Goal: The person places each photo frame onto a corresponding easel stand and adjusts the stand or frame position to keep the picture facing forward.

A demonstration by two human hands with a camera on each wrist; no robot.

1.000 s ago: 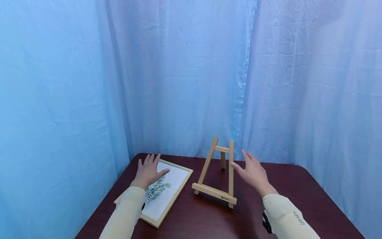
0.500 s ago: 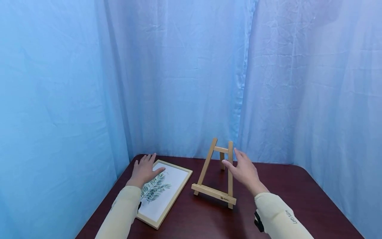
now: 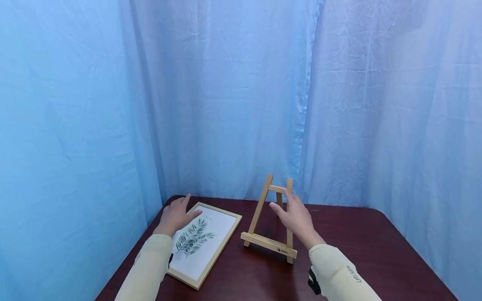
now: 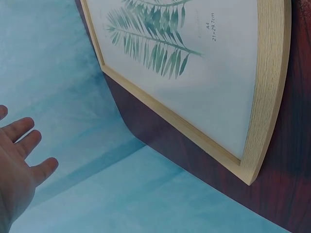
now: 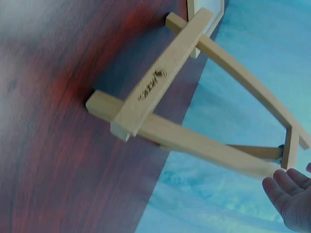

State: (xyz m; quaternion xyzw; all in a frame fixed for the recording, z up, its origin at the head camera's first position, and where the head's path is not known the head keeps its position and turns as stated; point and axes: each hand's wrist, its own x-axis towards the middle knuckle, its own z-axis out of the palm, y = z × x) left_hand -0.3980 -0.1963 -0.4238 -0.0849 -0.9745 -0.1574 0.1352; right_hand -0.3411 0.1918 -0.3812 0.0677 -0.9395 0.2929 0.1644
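Left hand [image 3: 173, 215]: empty, fingers loosely spread, thumb out to the side, well left of the easel [image 3: 267, 245], beside the left edge of the framed botanical print [image 3: 207, 248]. Left wrist view shows a gap between fingers and frame, so no hold there. Right hand [image 3: 297, 217]: fingers extended, thumb held wide, nothing gripped, at the upper part of the easel's right upright [image 3: 289, 238]. Fingertips overlap the wood in both views; can't tell if they touch.

Step in hand reads as the approach: both hands in position, no grip taken yet. Judging from the pose, the next move calls for the right thumb and fingers to close around that upright, or clear it without knocking the light stand. For the left hand, a secure pick-up probably needs fingertips worked under the frame's edge, since it lies flat.

The easel stands on its legs, its ledge turned toward the person, crossbar [image 3: 277, 189] near the top, nothing on the ledge. Framed print lies face up to the left of the easel, near but apart, green fronds [image 3: 193, 240] showing.

Further out: pale sleeves [image 3: 339, 271] nearer the person than the easel, dark wood-grain bench [image 3: 376, 251] under it, blue curtains [image 3: 233, 104] behind it.
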